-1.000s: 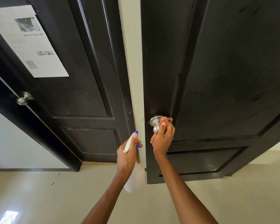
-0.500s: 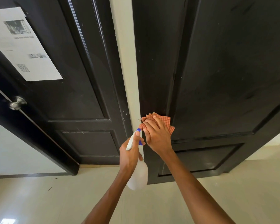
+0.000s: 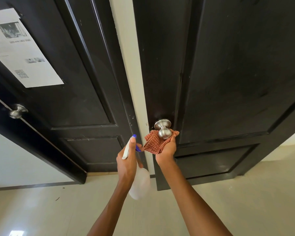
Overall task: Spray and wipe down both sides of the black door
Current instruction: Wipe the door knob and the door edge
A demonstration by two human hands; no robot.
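Observation:
A black panelled door (image 3: pixel 228 74) fills the right of the view, with a round steel knob (image 3: pixel 163 129) near its left edge. Under that knob my right hand (image 3: pixel 167 148) cups a folded orange checked cloth (image 3: pixel 154 142), palm up, so the cloth touches the knob's underside. To the left, my left hand (image 3: pixel 128 159) grips a white spray bottle (image 3: pixel 140 183) by its neck. The bottle's blue and white nozzle points up toward the door edge and its body hangs below my hand.
A second black door (image 3: pixel 71 82) stands at the left with a steel knob (image 3: pixel 17 111) and a printed paper sheet (image 3: pixel 20 50) stuck on it. A cream wall strip (image 3: pixel 128 57) separates the doors. Pale tiled floor (image 3: pixel 58 210) lies below.
My right hand with the cloth came off the top of the knob, where it covered it half a second ago, and now sits beneath it. The left hand with the bottle barely moved.

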